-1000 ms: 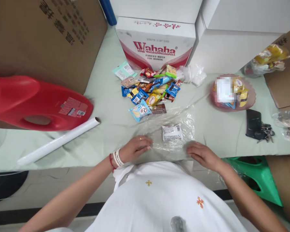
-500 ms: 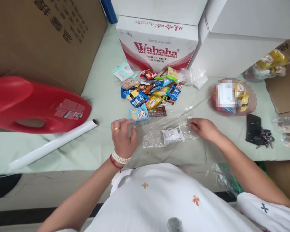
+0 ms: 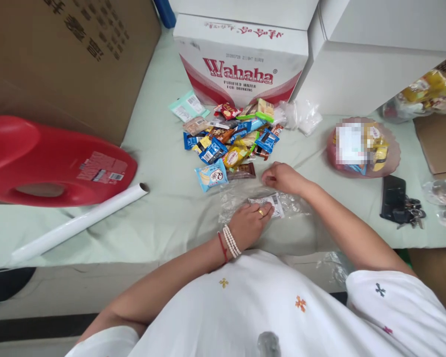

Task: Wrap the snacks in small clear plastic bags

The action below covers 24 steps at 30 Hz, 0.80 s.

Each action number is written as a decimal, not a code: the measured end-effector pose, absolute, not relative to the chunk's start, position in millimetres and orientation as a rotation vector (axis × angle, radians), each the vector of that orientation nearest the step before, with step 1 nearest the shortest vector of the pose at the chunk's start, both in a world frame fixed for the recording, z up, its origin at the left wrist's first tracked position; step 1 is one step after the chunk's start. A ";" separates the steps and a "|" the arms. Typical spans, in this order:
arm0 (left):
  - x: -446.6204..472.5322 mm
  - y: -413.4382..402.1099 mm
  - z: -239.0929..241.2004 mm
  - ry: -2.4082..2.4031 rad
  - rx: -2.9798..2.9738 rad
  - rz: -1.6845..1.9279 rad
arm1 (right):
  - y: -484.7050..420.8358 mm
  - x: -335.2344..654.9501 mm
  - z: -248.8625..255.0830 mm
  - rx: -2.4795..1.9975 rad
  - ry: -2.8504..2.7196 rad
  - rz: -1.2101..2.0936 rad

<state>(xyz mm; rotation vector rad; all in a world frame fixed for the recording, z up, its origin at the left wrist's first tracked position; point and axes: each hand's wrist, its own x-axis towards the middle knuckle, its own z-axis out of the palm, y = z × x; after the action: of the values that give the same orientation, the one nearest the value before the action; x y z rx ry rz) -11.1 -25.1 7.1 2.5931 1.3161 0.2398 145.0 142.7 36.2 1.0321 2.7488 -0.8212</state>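
My left hand (image 3: 250,224) lies with its fingers stretched out over a small white packet (image 3: 278,207), pressing on its left part. The packet rests on a sheet of clear plastic film (image 3: 295,206) on the table. Just beyond, my right hand (image 3: 282,177) has its fingers curled into a pinch at the film's far side; the fingertips are partly hidden. A dark brown snack packet (image 3: 243,171) is close to the left of that hand. A light blue snack packet (image 3: 211,175) lies beside the brown one, in front of a pile of colourful wrapped snacks (image 3: 234,144).
A white Wahaha carton (image 3: 241,59) stands behind the pile. On the left are a red plastic jug (image 3: 67,163) and a white roll (image 3: 82,223). To the right sit a pink bowl (image 3: 392,153) of snacks, a black phone-like object (image 3: 392,196) and keys (image 3: 412,213).
My left hand has moved right, from beside the light blue packet onto the white packet. My right hand has shifted left and away from me, along the film's far side.
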 end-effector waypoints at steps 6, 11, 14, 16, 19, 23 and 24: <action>-13.1 -30.2 8.7 1.318 2.556 0.188 | 93.1 183.0 63.3 0.674 3.134 -0.871; -27.5 -30.9 -5.1 1.264 2.331 0.351 | 41.8 206.5 36.3 0.653 3.119 -0.843; -55.6 -39.1 0.4 1.096 2.106 0.590 | 26.4 211.5 15.9 0.750 3.101 -0.898; -78.5 -44.8 19.3 1.097 1.836 0.767 | 22.6 211.3 9.0 0.791 3.084 -0.938; -104.2 -44.8 65.8 1.028 1.367 0.930 | 22.3 207.7 7.0 0.799 3.071 -0.939; -93.6 -26.0 107.1 1.034 1.500 0.946 | 22.8 201.8 11.4 0.778 3.068 -0.861; -82.7 -19.8 105.3 1.151 1.654 0.924 | 22.3 201.6 13.4 0.786 3.069 -0.855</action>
<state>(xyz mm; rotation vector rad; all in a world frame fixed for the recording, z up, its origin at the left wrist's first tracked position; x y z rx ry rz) -82.7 -19.8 105.3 1.6536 1.1515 0.9235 201.6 22.3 13.4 0.7862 3.0688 -0.8545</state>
